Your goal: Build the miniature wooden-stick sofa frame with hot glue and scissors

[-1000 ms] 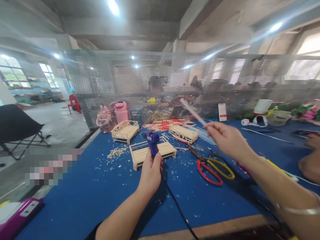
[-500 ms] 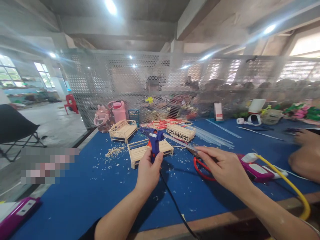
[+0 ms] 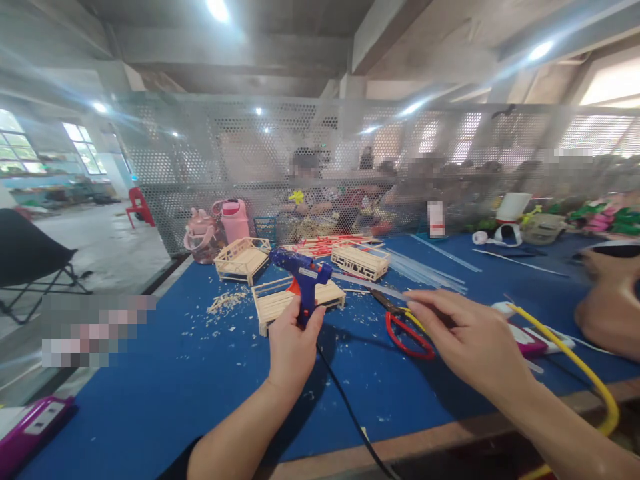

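While the left hand point(image 3: 293, 343) is wrapped tightly round the grip of the blue glue gun point(image 3: 303, 279) at the centre of the frame, nozzle aimed toward upper left, the right hand point(image 3: 467, 333) pinches the near end of a clear glue stick point(image 3: 370, 285) between thumb and fingers, its far end at the gun's back. Feeding it well, I judge, means holding the gun steady, keeping the stick in line with the barrel, and pushing gently so the thin rod does not bow. The black cord point(image 3: 350, 413) trails toward the bottom edge and could snag a forearm. Just behind the gun sits a small stick-built bed frame point(image 3: 280, 303), with two more point(image 3: 243, 259) point(image 3: 361, 260) farther up the blue table point(image 3: 175, 373). Red-handled scissors point(image 3: 407, 327) lie directly under the right hand's path, and wood scraps point(image 3: 225, 303) litter the mat at centre left. Pink bottles point(image 3: 235, 220) stand by the mesh; a yellow hose point(image 3: 575, 357) curves at lower right, near another person's hand point(image 3: 607, 313).
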A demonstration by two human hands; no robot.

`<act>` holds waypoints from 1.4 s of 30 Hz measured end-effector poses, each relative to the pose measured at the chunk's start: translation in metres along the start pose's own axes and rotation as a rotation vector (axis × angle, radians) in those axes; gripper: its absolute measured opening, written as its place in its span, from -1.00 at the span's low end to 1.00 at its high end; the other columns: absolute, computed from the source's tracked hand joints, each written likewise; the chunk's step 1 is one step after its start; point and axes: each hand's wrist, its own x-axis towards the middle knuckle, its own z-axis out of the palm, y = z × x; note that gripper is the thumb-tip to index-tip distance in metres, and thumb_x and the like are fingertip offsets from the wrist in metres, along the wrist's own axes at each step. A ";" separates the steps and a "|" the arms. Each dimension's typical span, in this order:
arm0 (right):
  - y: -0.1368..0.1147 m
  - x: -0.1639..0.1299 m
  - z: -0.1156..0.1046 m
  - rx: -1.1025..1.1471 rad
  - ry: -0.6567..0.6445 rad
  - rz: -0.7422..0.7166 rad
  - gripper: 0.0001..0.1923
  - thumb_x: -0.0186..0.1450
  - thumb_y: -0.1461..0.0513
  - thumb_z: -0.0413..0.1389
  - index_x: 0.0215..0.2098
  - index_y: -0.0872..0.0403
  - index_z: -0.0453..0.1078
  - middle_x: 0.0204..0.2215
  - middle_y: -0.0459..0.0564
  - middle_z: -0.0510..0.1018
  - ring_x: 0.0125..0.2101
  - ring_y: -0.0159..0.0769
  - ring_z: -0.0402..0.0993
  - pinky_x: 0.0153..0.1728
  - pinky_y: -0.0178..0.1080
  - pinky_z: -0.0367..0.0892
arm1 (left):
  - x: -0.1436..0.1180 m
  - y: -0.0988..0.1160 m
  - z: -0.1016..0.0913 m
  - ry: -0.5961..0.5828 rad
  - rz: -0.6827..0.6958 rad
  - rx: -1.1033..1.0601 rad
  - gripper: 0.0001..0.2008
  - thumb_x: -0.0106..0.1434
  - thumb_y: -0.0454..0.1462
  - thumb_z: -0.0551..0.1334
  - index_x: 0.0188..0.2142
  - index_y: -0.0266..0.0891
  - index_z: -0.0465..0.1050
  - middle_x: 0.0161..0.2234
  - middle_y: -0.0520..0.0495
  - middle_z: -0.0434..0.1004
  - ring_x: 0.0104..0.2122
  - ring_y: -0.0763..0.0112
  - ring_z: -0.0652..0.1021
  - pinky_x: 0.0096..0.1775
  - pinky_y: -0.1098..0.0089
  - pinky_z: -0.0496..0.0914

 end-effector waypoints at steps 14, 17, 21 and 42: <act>-0.001 0.003 0.003 0.042 -0.080 0.028 -0.73 0.28 0.13 -0.03 -0.35 0.00 0.49 -0.39 -0.04 0.64 -0.37 -0.20 0.57 -0.35 -0.23 0.42 | -0.005 -0.005 0.005 -0.068 0.005 0.037 -0.79 0.11 -0.16 0.23 -0.32 -0.23 0.51 -0.49 0.00 0.52 -0.46 0.37 0.42 -0.35 0.43 0.28; 0.001 0.002 0.006 0.000 -0.040 0.041 -0.71 0.30 0.12 -0.05 -0.34 -0.02 0.50 -0.38 -0.02 0.64 -0.39 -0.19 0.57 -0.39 -0.22 0.42 | -0.004 -0.004 0.006 -0.068 -0.007 0.057 -0.81 0.08 -0.16 0.24 -0.37 -0.23 0.51 -0.50 0.00 0.52 -0.48 0.37 0.41 -0.37 0.43 0.28; -0.011 -0.002 0.006 -0.083 0.057 -0.048 -0.77 0.28 0.14 0.00 -0.26 -0.01 0.48 -0.35 0.01 0.62 -0.34 -0.16 0.54 -0.34 -0.16 0.39 | -0.002 -0.004 0.009 -0.101 -0.087 0.020 -0.79 0.07 -0.14 0.23 -0.39 -0.25 0.49 -0.54 0.03 0.47 -0.52 0.40 0.38 -0.39 0.42 0.26; -0.005 0.073 0.083 1.148 -0.273 0.610 -0.75 -0.02 0.14 0.19 -0.39 0.09 0.44 -0.40 -0.03 0.58 -0.48 -0.33 0.47 -0.38 -0.26 0.35 | 0.027 0.007 -0.032 -0.090 0.058 0.184 -0.89 0.03 -0.25 0.26 -0.43 -0.19 0.55 -0.36 -0.12 0.56 -0.33 0.25 0.50 -0.25 0.33 0.35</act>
